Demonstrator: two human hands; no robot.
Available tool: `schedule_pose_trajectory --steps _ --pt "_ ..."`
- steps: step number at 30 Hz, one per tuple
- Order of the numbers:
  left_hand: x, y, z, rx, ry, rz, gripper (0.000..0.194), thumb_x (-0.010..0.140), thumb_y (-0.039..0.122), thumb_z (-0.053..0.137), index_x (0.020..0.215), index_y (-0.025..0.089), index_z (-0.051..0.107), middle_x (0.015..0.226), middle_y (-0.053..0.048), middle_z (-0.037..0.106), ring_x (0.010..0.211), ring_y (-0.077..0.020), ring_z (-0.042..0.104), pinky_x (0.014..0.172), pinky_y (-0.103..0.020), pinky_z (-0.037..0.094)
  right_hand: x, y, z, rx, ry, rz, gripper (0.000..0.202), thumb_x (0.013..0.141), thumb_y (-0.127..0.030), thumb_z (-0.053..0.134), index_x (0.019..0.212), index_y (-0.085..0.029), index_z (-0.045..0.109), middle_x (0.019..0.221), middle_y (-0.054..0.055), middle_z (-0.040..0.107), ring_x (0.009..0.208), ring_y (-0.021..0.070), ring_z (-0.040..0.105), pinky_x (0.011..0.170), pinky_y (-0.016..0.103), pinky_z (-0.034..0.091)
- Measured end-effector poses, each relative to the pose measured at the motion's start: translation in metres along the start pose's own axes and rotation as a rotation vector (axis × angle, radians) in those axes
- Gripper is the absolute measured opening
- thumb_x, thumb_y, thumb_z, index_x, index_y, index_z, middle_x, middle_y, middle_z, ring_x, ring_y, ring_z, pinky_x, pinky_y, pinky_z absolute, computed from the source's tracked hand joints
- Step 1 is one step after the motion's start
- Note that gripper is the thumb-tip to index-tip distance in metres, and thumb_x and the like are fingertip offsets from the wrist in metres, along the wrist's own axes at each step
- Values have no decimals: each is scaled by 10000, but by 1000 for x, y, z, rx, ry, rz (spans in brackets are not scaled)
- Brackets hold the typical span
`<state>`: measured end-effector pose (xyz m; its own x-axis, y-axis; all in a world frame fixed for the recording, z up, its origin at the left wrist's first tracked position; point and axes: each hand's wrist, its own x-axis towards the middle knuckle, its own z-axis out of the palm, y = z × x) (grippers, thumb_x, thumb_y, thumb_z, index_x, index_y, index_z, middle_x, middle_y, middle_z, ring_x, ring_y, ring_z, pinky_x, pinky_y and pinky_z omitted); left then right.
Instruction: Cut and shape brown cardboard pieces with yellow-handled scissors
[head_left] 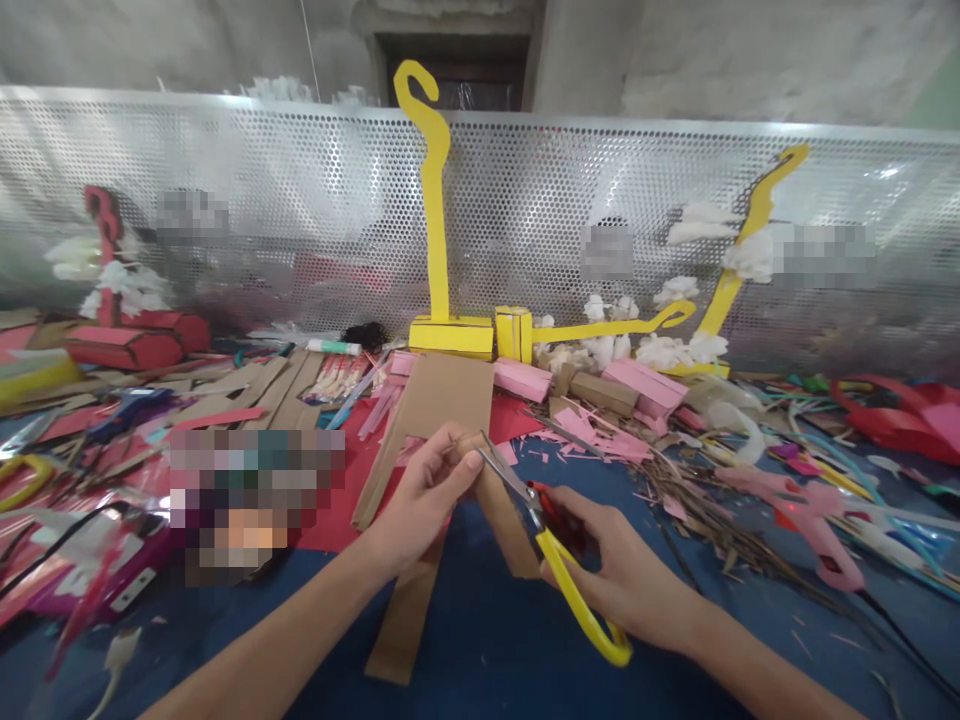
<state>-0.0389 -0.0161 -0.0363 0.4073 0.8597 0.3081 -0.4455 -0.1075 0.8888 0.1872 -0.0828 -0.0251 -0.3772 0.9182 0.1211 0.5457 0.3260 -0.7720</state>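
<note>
My left hand (pixel 427 490) is closed in a pinch on the top end of a brown cardboard strip (pixel 506 525) that hangs down to the right. A second cardboard length (pixel 405 620) slants down below my wrist; whether it is joined to the first is hidden by my fingers. My right hand (pixel 619 565) is wrapped round scissors (pixel 576 592) with yellow and red handles. Their blades are apart and point up-left, touching or very near the strip at my left fingertips. Just behind lies a flat cardboard sheet (pixel 451 392).
Yellow hook-topped stands (pixel 435 230) lean against a perforated metal panel (pixel 330 200). A pink glue gun (pixel 795 505) lies right, beside thin twigs (pixel 712 520) and pink paper scraps (pixel 600 432). Cardboard strips (pixel 262 385) and a red box-like piece (pixel 127 345) are on the left.
</note>
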Motion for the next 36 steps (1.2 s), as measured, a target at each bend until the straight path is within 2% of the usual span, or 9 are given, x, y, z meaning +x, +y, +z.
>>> schedule_pose_trajectory --steps 4,11,17,21,26,32,36 --pt "0 1 0 -43 -28 -35 188 934 363 677 947 199 586 820 13 615 698 -94 588 650 -201 502 0 0 1 41 -31 -20 171 961 -373 565 950 -206 531 778 -36 502 669 133 368 591 254 360" --pt "-3 -6 3 -65 35 -40 184 946 369 657 961 201 584 869 -1 616 771 -123 613 714 -248 533 2 4 6 -2 36 53 206 865 -355 667 854 -205 526 693 -57 455 626 119 339 534 237 308" --pt "-3 -10 5 -61 77 -38 174 952 364 650 979 206 582 823 19 573 737 -104 582 718 -241 519 2 14 8 -63 81 64 161 829 -319 680 846 -189 586 673 -57 467 626 120 340 541 242 295" --pt "-3 -11 6 -84 85 -33 183 942 366 664 962 211 568 832 16 596 751 -111 602 718 -245 523 4 20 11 -27 109 92 179 797 -298 694 784 -193 549 644 -73 418 602 108 328 523 230 293" --pt "-3 -9 9 -48 63 -24 210 947 390 652 952 197 569 834 2 608 736 -113 588 697 -243 504 6 22 11 -27 120 113 221 844 -373 656 775 -169 606 625 -56 471 585 109 383 524 232 321" --pt "-2 -8 6 -16 43 12 189 972 379 615 978 193 585 852 0 600 746 -112 569 709 -241 488 6 15 10 -22 162 42 176 884 -352 629 883 -182 583 748 -12 588 677 143 490 592 239 422" --pt "-1 -4 4 44 30 22 196 972 378 615 946 188 575 826 9 566 743 -107 541 709 -230 466 4 8 8 94 92 -22 190 915 -319 600 1042 -201 524 934 36 632 827 180 574 703 251 497"
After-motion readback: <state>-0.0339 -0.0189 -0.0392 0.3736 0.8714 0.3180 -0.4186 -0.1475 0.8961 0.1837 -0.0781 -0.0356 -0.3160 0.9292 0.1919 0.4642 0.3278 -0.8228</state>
